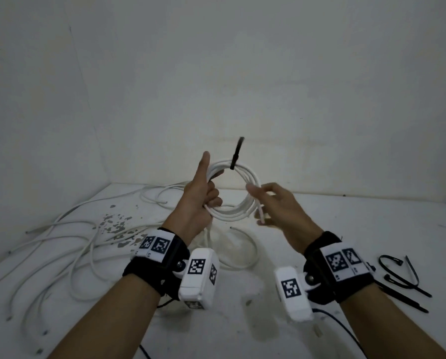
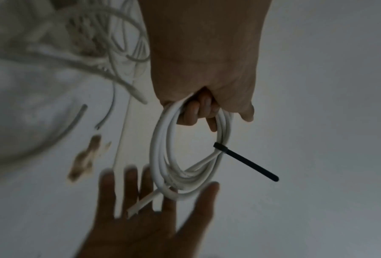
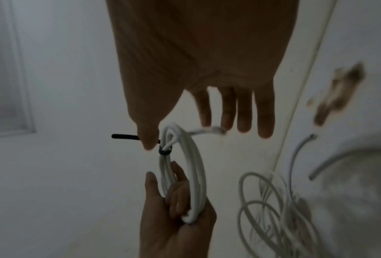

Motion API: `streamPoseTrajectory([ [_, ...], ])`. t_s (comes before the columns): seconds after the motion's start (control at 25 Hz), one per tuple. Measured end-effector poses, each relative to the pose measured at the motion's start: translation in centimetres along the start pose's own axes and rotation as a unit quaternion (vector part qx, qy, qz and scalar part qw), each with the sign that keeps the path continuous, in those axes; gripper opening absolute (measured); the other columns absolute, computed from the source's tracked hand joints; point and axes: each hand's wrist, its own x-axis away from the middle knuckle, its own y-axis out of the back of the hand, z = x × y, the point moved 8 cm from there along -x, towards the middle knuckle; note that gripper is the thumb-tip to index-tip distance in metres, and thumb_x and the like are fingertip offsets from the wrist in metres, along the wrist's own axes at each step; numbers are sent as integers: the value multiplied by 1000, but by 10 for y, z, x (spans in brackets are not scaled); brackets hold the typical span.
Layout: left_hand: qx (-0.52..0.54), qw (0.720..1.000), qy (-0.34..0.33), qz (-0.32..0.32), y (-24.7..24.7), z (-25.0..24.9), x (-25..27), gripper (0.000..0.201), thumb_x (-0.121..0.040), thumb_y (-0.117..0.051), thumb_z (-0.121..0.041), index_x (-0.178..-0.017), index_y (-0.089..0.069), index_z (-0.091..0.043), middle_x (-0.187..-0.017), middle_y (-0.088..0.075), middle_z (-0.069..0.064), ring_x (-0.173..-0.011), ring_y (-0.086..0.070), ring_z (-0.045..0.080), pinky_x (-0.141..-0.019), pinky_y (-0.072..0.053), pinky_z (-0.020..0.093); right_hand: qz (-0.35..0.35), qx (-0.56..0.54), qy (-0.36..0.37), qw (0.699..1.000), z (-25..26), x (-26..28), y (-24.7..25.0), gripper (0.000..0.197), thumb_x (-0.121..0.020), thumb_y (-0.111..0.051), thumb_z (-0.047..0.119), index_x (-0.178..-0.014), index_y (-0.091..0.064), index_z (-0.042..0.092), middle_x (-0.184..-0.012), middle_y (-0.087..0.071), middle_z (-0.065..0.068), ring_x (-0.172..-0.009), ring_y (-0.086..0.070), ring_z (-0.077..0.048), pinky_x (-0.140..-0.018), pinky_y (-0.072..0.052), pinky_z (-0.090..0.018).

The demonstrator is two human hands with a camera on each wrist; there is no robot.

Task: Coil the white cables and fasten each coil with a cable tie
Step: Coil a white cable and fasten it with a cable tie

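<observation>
The left hand [image 1: 201,200] is gripping the white coil [image 1: 238,212] up above the tabletop [image 1: 320,330], fingers curled through the ring, thumb sticking up. A black cable tie [image 1: 236,154] is cinching the coil's far side, tail pointing up. The right hand [image 1: 276,206] is hovering just beside the coil with fingers spread; the left wrist view is showing its open palm [image 2: 149,225] holding nothing. Only the head view is catching spare ties [image 1: 403,278] at the right and loose cables [image 1: 69,244] at the left.
</observation>
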Motion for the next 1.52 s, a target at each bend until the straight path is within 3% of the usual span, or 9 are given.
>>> streamPoseTrajectory([
  [0.12, 23, 999, 12, 21, -16, 7, 3, 45, -84, -68, -55, -97, -67, -12, -53, -16, -7, -40, -19, 6, -37, -22, 17, 54, -165, 18, 985, -3, 4, -25, 32, -92, -65, 42, -93, -64, 9, -77, -64, -7, -71, -65, -20, -76, -60, -40],
  [0.36, 11, 998, -5, -58, -19, 4, 6, 44, -79, -75, -54, -91, -71, -11, -47, -22, -6, -38, -23, 10, -40, -27, 21, 31, -411, -31, 911, -2, 2, -41, 48, -92, -54, 58, -70, -46, 17, -52, -39, 1, -51, -48, -15, -83, -52, -34],
  [0.6, -9, 998, -3, -69, -25, 0, 9, 50, -74, -79, -54, -93, -73, -8, -49, -22, -4, -40, -26, 14, -46, -28, 25, -68, -404, -37, 912, 9, 2, -33, 57, -88, -59, 63, -62, -36, 19, -55, -13, 2, -46, -17, -15, -50, -44, -27],
  [0.76, -19, 999, -17, -23, -32, -9, 11, 53, -73, -80, -54, -95, -73, -6, -52, -20, -3, -43, -24, 13, -47, -28, 25, -89, -439, -80, 891, 6, 0, -30, 65, -82, -61, 71, -58, -30, 20, -54, -11, 1, -46, -14, -16, -46, -39, -25],
  [0.92, -58, 997, 1, 59, -36, -2, 17, 46, -79, -73, -53, -81, -62, -8, -53, -19, -2, -43, -21, 12, -47, -30, 25, -122, -429, -90, 891, -1, -1, -23, 57, -87, -66, 53, -61, -28, 20, -53, -11, 2, -43, -13, -15, -39, -26, -22],
  [1.04, -74, 989, 20, 129, -44, 5, 22, 39, -82, -71, -45, -65, -45, -21, -56, -17, -4, -45, -19, 12, -50, -29, 25, -137, -409, -87, 898, -2, 1, -20, 49, -88, -61, 44, -62, -27, 21, -49, -11, 3, -40, -11, -14, -38, -20, -21],
  [1.16, 79, 979, 9, 189, -44, 7, 29, 26, -82, -67, -35, -61, -58, -21, -50, -19, -6, -50, -18, 13, -60, -32, 26, -130, -404, -84, 901, 5, 0, -23, 48, -89, -58, 42, -60, -26, 20, -49, -11, 4, -38, -11, -14, -37, -17, -20],
  [1.24, 170, 958, 29, 230, -43, 14, 32, 31, -81, -63, -35, -60, -48, -19, -40, -22, -8, -39, -23, 10, -56, -33, 24, -119, -409, -97, 900, 5, 1, -26, 49, -90, -58, 42, -60, -26, 20, -47, -11, 4, -36, -11, -13, -36, -17, -18],
  [1.52, 85, 985, 62, 136, -27, 21, 31, 51, -89, -51, -55, -55, -36, -19, -36, -16, -7, -30, -13, 10, -41, -17, 24, -27, -389, -116, 914, -12, 9, -29, 52, -92, -59, 45, -54, -38, 16, -41, -19, 1, -35, -21, -15, -48, -37, -26],
])
